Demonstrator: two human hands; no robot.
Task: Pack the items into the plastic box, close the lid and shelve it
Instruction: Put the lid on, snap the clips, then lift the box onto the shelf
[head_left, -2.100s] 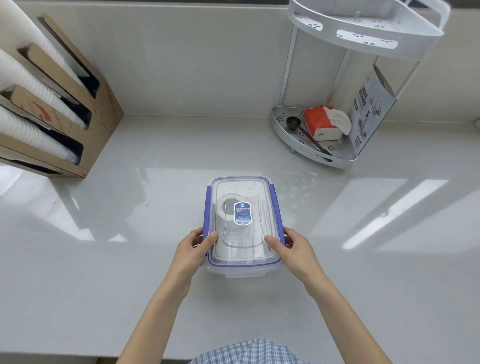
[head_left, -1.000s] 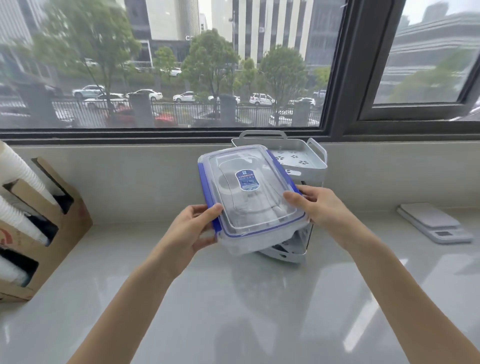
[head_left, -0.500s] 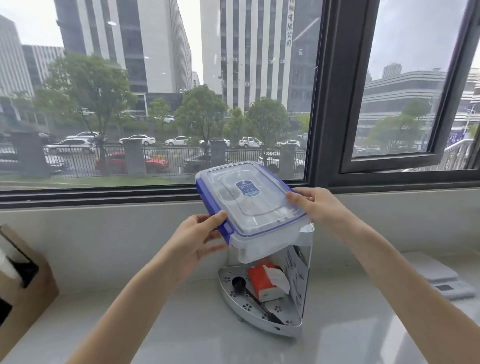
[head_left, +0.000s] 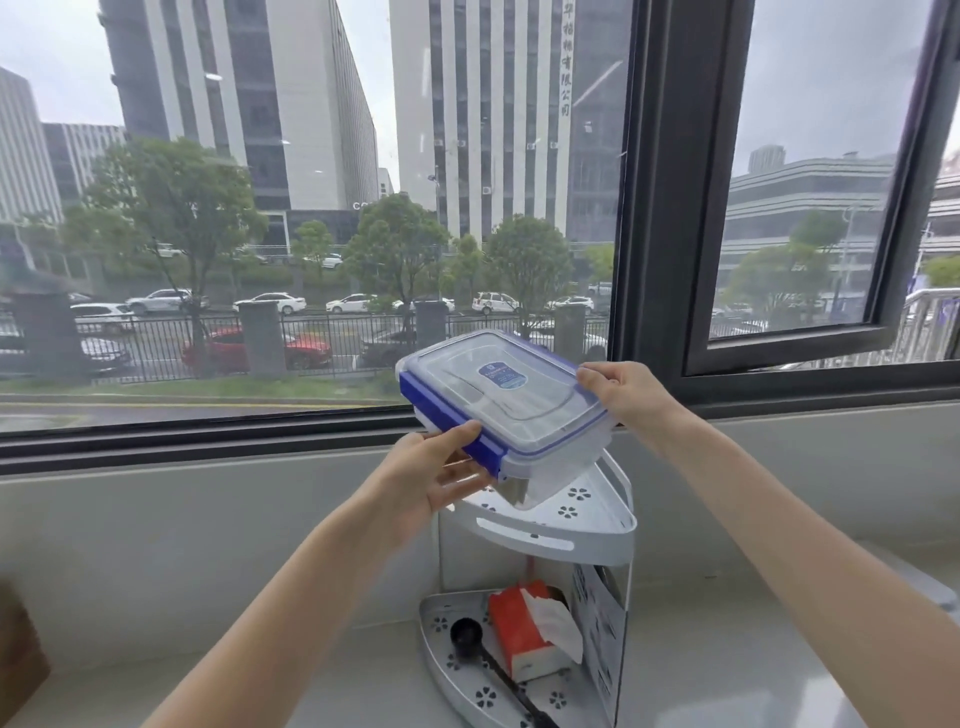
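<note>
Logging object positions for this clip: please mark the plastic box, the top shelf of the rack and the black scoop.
plastic box (head_left: 501, 395), head view, clear lid near the blue label
top shelf (head_left: 561, 540), head view, front rim
black scoop (head_left: 466, 635), head view, round bowl

Single view, head-worn, wide-angle. Looks forward and only slightly down, toward the window (head_left: 311, 234) and the street beyond. Both forearms enter from the bottom edge, close to the lens. The corner shelf (head_left: 597, 535) sits just below centre at near range; the table (head_left: 727, 675) shows only along the lower edge. Straight lines bow toward the edges.
</note>
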